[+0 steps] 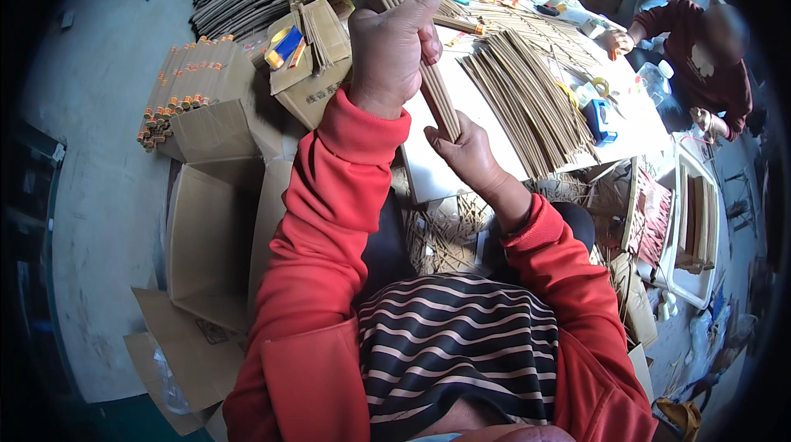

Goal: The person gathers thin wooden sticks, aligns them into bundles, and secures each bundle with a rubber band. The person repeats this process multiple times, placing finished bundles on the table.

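Left hand: closed around the stick bundle; slackening could let it spill.
Right hand: curled about the bundle's near end; uneven pressure might skew it.

- Above the counter, the left hand wraps its fingers round a bundle of brown sticks; the right hand grips the lower end.
- On the counter: a spread of loose sticks, a blue tape dispenser.
- Left of the counter: an open cardboard box.
- Right of it: someone in dark red.
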A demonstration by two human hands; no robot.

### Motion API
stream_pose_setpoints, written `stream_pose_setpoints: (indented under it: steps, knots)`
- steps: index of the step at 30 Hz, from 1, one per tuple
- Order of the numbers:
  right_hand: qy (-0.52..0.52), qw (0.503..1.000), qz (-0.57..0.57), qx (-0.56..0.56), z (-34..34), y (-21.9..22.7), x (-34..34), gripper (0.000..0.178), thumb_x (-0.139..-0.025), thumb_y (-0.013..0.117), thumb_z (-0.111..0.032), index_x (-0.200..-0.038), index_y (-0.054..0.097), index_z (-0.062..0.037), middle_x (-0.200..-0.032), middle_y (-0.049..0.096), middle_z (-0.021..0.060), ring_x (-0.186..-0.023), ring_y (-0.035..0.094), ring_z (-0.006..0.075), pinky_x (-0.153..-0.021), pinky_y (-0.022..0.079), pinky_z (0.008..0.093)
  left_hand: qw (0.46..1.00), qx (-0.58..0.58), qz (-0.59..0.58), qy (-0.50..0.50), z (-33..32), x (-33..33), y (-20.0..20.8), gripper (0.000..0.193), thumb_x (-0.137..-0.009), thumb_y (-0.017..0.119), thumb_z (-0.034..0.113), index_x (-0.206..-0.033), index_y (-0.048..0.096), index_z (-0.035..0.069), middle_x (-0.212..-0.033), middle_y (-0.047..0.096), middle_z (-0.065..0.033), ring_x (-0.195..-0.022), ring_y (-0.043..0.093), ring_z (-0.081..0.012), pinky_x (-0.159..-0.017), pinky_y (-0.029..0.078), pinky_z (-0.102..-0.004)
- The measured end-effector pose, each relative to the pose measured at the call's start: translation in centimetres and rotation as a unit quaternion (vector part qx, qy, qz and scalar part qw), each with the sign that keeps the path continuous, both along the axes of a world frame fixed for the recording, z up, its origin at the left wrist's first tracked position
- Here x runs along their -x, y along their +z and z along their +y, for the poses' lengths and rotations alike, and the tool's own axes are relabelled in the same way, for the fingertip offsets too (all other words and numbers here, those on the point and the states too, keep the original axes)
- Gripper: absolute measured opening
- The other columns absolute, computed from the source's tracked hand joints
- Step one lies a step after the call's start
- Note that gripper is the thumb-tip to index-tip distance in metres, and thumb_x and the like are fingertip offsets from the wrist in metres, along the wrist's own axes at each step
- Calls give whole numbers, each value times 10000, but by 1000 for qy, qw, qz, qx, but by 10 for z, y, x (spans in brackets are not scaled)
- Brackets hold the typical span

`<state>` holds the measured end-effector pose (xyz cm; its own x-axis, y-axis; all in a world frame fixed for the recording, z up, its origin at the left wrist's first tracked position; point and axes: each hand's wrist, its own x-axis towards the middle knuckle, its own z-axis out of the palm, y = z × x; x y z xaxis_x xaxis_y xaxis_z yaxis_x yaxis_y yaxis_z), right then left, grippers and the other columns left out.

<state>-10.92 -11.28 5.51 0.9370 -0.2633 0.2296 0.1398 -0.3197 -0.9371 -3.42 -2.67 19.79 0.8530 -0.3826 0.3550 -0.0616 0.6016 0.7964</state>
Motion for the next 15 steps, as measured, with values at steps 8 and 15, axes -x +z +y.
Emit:
stream_pose_setpoints:
  steps: [8, 15]
  knots:
    - [-64, 995, -82, -5, -13, -57, -23, 192, -762, 639, -169, -833, 532, -26, -677, 587, 133, -618, 586, 216, -610, 475, 317, 994, -76, -56, 53, -28, 17, -37, 189, -789, 621, 45, -701, 454, 70, -503, 429, -6, -381, 407, -91, -382, 359, -231]
    - [-52, 995, -88, -1, -21, -62, -26, 199, -769, 636, -189, -828, 528, -32, -694, 576, 123, -643, 569, 193, -630, 469, 314, 990, -75, -111, 54, -29, 19, -44, 201, -799, 618, 34, -705, 443, 68, -513, 435, -9, -402, 417, -85, -392, 367, -218]
